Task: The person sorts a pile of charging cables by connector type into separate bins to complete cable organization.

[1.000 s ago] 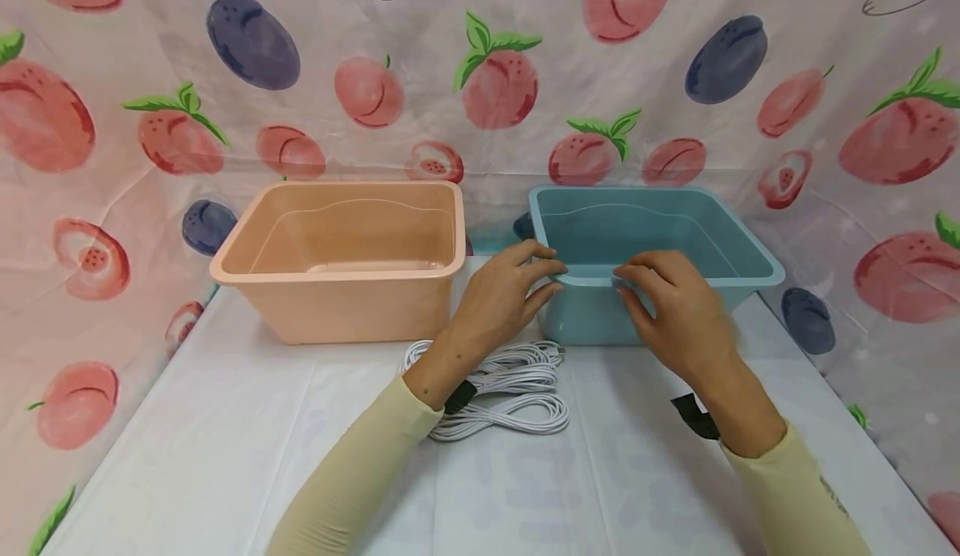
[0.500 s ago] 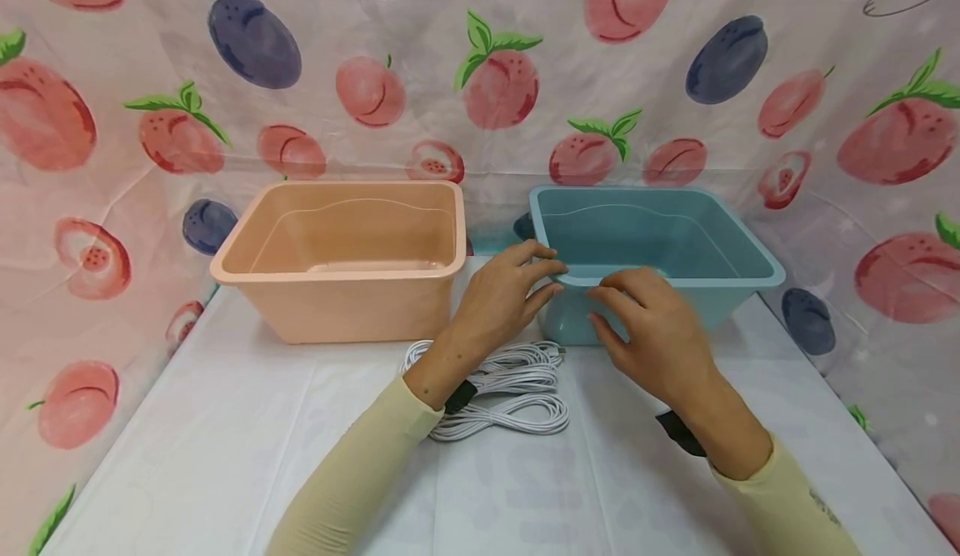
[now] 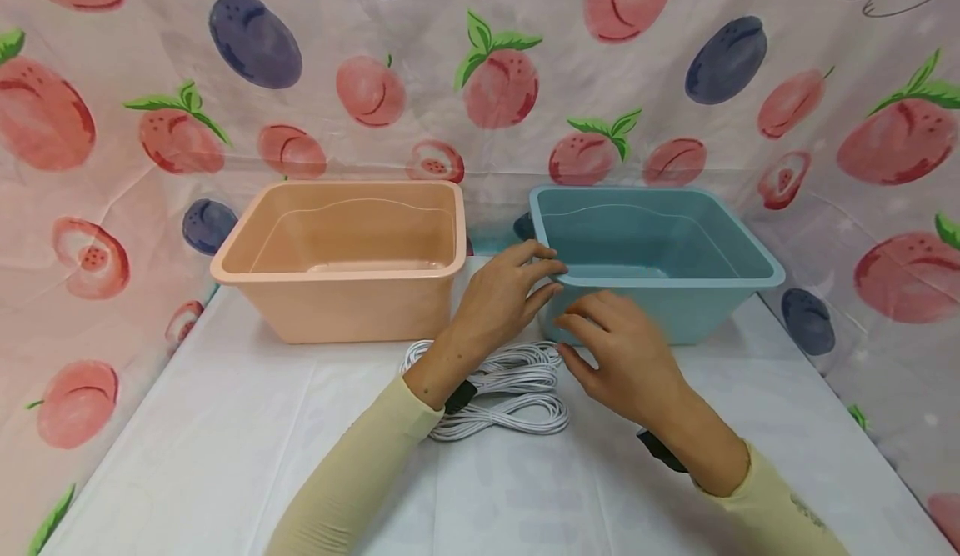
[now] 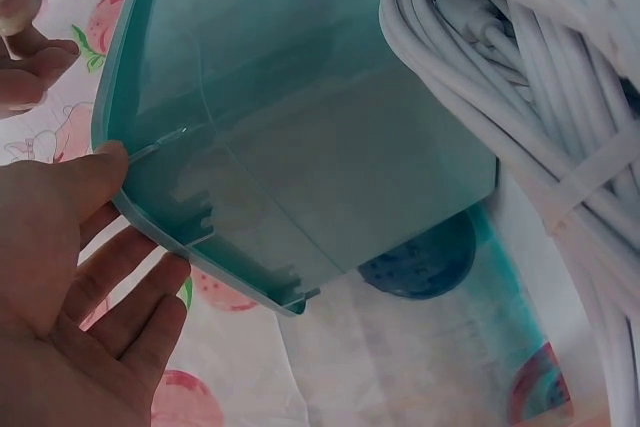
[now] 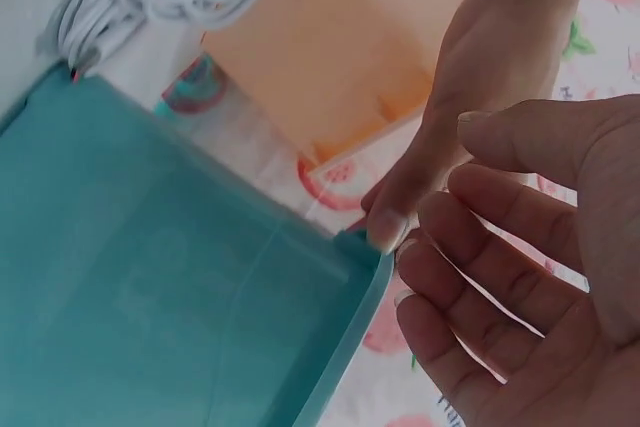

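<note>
At the near left corner of the blue-green plastic bin, my left hand holds the rim, thumb on the outer front and fingers over the edge. The left wrist view shows that thumb and those fingers at the rim. My right hand hovers in front of the bin's front wall, its fingers loosely bent and nothing between them. In the right wrist view its fingers lie near the left thumb. Bundled white cables rest on the table below my left wrist, partly hidden by it.
To the left stands a peach-coloured plastic bin with nothing seen inside. A white cloth covers the table. Behind both bins hangs a fruit-printed curtain.
My right hand has moved left and down, from the front rim of the blue-green bin to in front of its wall. The left hand has stayed at the corner.
</note>
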`<action>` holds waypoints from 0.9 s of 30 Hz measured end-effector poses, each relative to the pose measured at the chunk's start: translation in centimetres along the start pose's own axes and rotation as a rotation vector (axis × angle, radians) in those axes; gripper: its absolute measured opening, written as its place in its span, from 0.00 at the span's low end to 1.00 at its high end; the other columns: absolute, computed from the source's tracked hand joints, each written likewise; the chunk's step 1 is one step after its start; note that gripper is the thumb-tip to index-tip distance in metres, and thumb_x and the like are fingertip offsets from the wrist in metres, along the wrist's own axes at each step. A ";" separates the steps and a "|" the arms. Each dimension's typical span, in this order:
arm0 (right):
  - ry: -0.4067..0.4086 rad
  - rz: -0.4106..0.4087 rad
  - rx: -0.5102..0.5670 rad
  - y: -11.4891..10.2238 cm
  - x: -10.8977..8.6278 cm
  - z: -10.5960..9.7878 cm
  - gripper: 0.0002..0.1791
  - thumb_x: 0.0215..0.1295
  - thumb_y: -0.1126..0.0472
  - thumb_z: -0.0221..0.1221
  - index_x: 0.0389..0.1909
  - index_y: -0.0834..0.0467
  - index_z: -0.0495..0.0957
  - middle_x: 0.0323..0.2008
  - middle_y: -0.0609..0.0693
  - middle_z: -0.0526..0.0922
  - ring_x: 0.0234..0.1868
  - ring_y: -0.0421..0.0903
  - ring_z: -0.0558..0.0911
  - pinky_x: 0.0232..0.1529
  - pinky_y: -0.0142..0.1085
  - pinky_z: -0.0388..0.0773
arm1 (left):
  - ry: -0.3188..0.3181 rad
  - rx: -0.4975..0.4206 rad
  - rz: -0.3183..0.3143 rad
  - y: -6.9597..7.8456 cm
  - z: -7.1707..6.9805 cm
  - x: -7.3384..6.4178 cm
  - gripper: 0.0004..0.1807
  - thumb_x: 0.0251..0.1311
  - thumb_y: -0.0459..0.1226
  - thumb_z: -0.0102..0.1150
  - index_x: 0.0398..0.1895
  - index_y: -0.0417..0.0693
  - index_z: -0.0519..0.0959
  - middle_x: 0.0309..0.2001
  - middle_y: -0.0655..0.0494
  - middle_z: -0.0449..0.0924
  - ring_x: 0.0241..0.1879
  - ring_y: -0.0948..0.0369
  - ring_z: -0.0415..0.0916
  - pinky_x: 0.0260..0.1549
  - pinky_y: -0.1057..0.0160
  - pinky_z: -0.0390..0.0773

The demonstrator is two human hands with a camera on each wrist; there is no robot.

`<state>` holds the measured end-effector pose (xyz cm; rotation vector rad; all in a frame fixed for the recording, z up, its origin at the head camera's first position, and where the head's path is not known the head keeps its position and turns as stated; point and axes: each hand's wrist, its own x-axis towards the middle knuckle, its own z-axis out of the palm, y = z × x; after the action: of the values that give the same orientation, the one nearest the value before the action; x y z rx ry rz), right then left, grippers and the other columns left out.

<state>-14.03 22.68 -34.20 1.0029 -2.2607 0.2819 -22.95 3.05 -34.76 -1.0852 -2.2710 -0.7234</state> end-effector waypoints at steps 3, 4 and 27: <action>-0.007 -0.021 0.006 -0.6 0.0 0.4 0.17 0.52 0.64 0.79 0.43 0.61 0.87 0.42 0.52 0.85 0.45 0.52 0.83 0.44 0.48 0.84 | 0.000 0.010 0.002 0.0 0.0 0.0 0.12 0.73 0.44 0.68 0.55 0.54 0.89 0.58 0.57 0.82 0.59 0.60 0.80 0.54 0.64 0.82; -0.010 -0.029 0.009 -0.8 0.0 0.5 0.17 0.52 0.64 0.79 0.43 0.61 0.87 0.42 0.51 0.85 0.44 0.52 0.82 0.43 0.47 0.83 | 0.000 0.013 0.003 0.0 -0.1 0.0 0.12 0.73 0.44 0.67 0.55 0.55 0.89 0.58 0.57 0.82 0.60 0.60 0.80 0.55 0.64 0.82; -0.171 -0.112 0.048 -4.1 -0.5 3.9 0.16 0.53 0.58 0.81 0.41 0.55 0.87 0.42 0.46 0.83 0.44 0.47 0.81 0.44 0.41 0.82 | -0.020 -0.008 -0.004 0.0 -0.2 0.0 0.13 0.74 0.43 0.66 0.57 0.53 0.88 0.60 0.56 0.81 0.62 0.59 0.79 0.56 0.61 0.82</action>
<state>-12.63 18.44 -37.78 1.2147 -2.3491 0.2098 -22.90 2.96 -34.64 -1.0963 -2.2900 -0.7265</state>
